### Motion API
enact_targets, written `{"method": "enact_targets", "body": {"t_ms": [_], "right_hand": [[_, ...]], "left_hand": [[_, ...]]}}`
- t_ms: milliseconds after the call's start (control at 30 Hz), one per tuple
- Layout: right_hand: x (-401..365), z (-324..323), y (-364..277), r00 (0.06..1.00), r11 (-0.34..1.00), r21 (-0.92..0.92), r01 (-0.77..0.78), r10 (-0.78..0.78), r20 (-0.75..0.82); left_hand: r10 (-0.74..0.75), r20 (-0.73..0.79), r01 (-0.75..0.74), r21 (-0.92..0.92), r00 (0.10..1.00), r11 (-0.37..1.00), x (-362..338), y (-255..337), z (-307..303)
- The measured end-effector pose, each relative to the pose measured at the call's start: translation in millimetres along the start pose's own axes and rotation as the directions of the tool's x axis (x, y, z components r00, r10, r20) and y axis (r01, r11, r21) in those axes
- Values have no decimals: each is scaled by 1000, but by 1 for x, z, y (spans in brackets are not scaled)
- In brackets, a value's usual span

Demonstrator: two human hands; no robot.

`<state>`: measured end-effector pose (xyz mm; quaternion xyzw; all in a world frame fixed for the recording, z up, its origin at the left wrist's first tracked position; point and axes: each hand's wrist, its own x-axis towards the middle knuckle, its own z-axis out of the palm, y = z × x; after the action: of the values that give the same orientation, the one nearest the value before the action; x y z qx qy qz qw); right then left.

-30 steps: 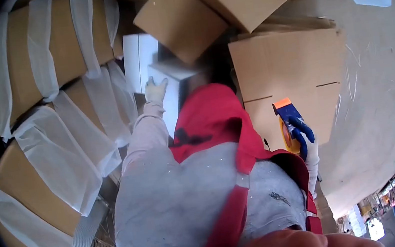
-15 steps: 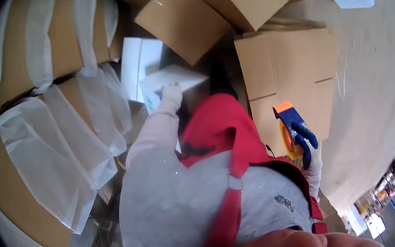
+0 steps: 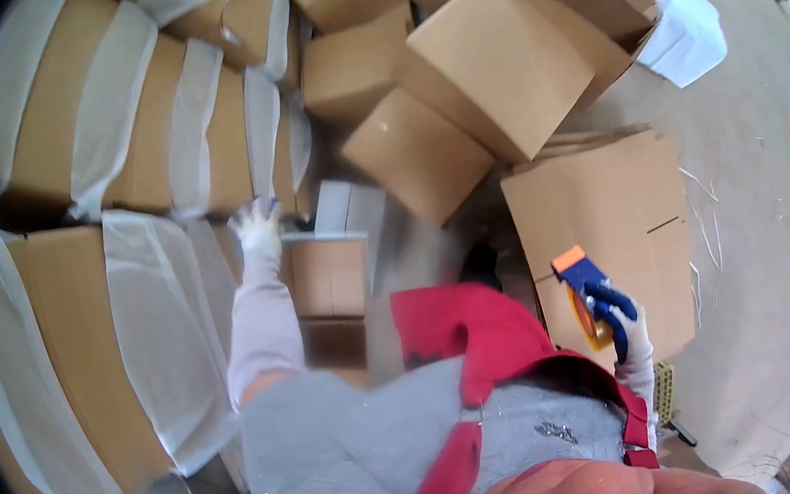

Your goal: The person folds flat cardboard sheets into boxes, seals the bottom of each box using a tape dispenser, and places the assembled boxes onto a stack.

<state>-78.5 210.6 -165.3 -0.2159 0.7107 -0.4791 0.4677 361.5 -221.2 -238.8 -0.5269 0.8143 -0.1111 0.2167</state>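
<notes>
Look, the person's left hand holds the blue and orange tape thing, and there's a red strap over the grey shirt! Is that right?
Not quite: the head view shows the tape dispenser in the right hand, not the left hand. The rest fits.

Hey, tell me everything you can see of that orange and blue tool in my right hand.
It looks like a hand-held tape dispenser: a dark blue body with a blocky orange end and a rounded yellow part along its side. The material looks like plastic. It is tilted, orange end away from your body, with your gloved right hand gripping it. In this view it overlaps flattened cardboard; whether they touch isn't clear.
</notes>
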Motion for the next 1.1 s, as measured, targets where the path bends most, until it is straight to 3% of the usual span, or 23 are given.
{"method": "enact_targets", "body": {"t_ms": [33, 133, 167, 200, 233, 300, 367, 433, 467, 533, 567, 633, 667, 700, 767, 800, 833, 900, 967, 1000, 1033, 1067, 1100], "right_hand": [[1, -4, 6, 999, 997, -72, 34, -34, -1], [-4, 2, -2, 996, 999, -20, 42, -44, -74], [-4, 2, 6, 996, 999, -11, 49, -50, -77], [-4, 1, 18, 993, 1000, 1, 26, -26, -116], [-6, 0, 27, 988, 1000, 13, 6, -4, -157], [-9, 3, 34, 978, 998, 4, 69, -66, -197], [-11, -3, 39, 976, 997, 74, 38, -22, -215], [-11, -8, 58, 976, 998, 54, 27, -15, -219], [-13, -10, 61, 968, 997, 30, 67, -58, -246], [-15, -11, 71, 953, 994, 75, 76, -50, -298], [-16, -13, 81, 951, 993, 92, 77, -46, -307], [-18, -15, 101, 920, 989, 106, 106, -57, -387], [-18, -8, 102, 907, 970, 218, 104, -2, -421], [-17, -6, 103, 907, 940, 333, 76, 74, -414], [-15, 0, 112, 865, 904, 426, 48, 176, -470], [-17, 5, 104, 836, 945, 281, 166, 16, -548], [-15, 5, 112, 822, 805, 593, 19, 326, -468], [-24, 20, 148, 763, 778, 627, 27, 389, -516], [-24, 14, 132, 714, 831, 557, 1, 389, -582], [-25, 16, 130, 629, 664, 745, 58, 555, -544], [-28, 18, 141, 598, 864, 504, -5, 407, -691], [-33, 61, 112, 510, 836, 546, -46, 490, -707], [-32, 66, 110, 429, 787, 611, -79, 581, -692]], "left_hand": [[-207, -51, 206, -23, 977, 978, 8, 13, -6], [-26, -223, -31, -247, 974, 969, -26, 76, 15], [42, -95, -60, -194, 995, 979, -51, 112, 7], [210, -44, -202, 132, 977, 970, -67, 140, 72], [395, 299, -384, -96, 869, 918, -81, 160, 82], [333, 505, -272, -193, 796, 943, -101, 155, 141], [159, 460, -207, 56, 874, 977, -96, 137, 208], [178, 714, -171, -83, 677, 982, -70, 127, 109], [263, 715, -123, -242, 648, 962, -47, 120, 140], [378, 667, -240, -294, 641, 925, -13, 162, 55], [530, 329, -341, -487, 781, 804, -1, 185, 39], [616, -95, -568, -513, 782, 643, 26, 264, -30], [629, -295, -684, -459, 719, 567, 41, 312, -40], [678, -328, -738, -461, 658, 493, 50, 365, -63], [818, -454, -911, -365, 354, 192, 73, 478, -93], [869, -430, -949, -293, 243, 119, 75, 534, -108], [902, -411, -974, -221, 134, 44, 78, 589, -122], [934, -356, -995, -71, -36, -66, 76, 704, -145], [951, -269, -986, 106, -150, -125, 67, 806, -169], [963, -215, -983, 124, -162, -137, 58, 853, -174], [972, -163, -979, 146, -168, -145, 49, 894, -178], [962, -172, -971, 144, -212, -189, 48, 878, -194], [982, 12, -968, 164, -188, -188, 44, 899, -194]]}}
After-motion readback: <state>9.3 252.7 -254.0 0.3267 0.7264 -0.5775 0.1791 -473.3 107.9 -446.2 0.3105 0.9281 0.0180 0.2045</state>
